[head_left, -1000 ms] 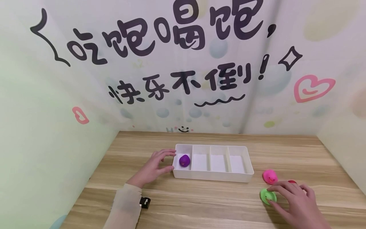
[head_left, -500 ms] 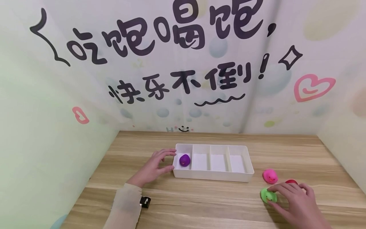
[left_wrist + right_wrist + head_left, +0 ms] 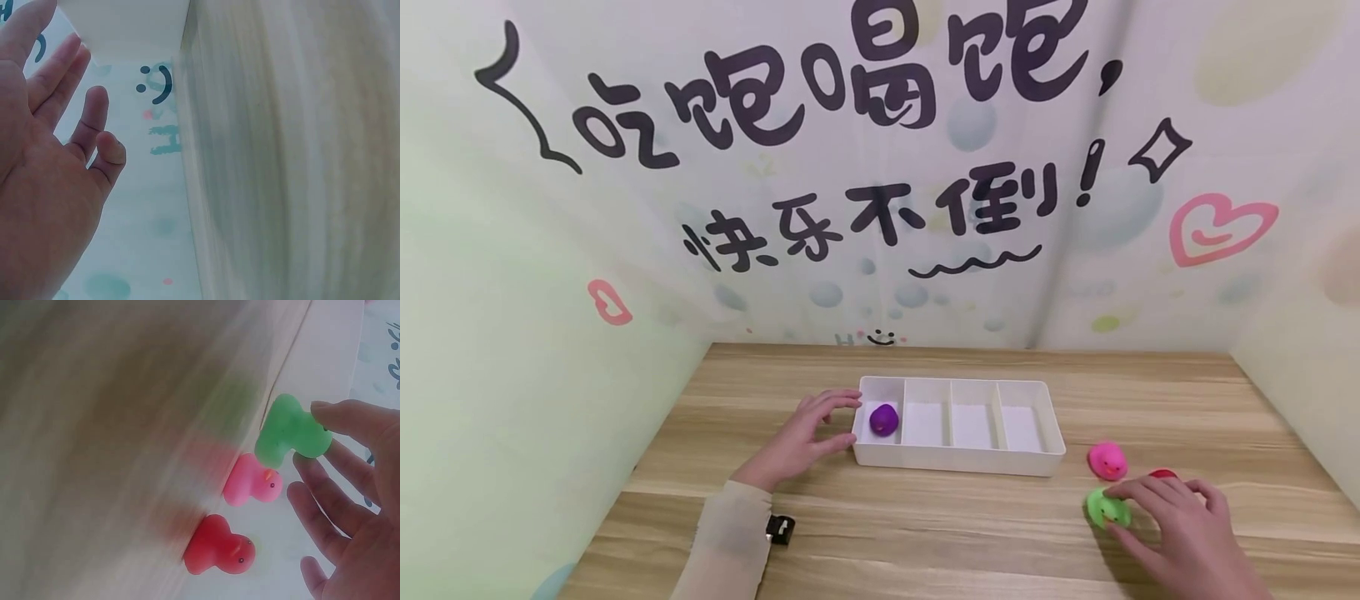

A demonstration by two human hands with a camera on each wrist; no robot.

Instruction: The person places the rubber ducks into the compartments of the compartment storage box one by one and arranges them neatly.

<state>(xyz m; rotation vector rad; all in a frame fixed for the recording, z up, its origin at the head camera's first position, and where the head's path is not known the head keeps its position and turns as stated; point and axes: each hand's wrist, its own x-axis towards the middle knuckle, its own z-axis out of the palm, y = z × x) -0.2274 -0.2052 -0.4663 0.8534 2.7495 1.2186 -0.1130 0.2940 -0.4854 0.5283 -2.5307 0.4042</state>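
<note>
A white tray [image 3: 958, 461] with a row of compartments stands on the table, and a purple rubber duck [image 3: 883, 420] sits in its leftmost compartment. At the tray's left end is my left hand [image 3: 801, 437], its thumb and fingertips spread right at the two corners. My right hand [image 3: 1187, 529] pinches a green rubber duck [image 3: 1107, 508] by its head between thumb and fingers. The right wrist view shows this green duck [image 3: 294, 428] close over the table. Beside it are a pink rubber duck [image 3: 1108, 461] and a red rubber duck [image 3: 219, 547], the red one mostly hidden behind my hand in the head view.
The wooden table [image 3: 940, 533] meets a printed white backdrop [image 3: 805, 317] behind the tray. Pale walls rise at both sides. A black strap piece [image 3: 780, 529] shows at the left wrist.
The green duck has shifted slightly to the right and away from me, in the fingers of my right hand. My left hand and the tray stay where they were.
</note>
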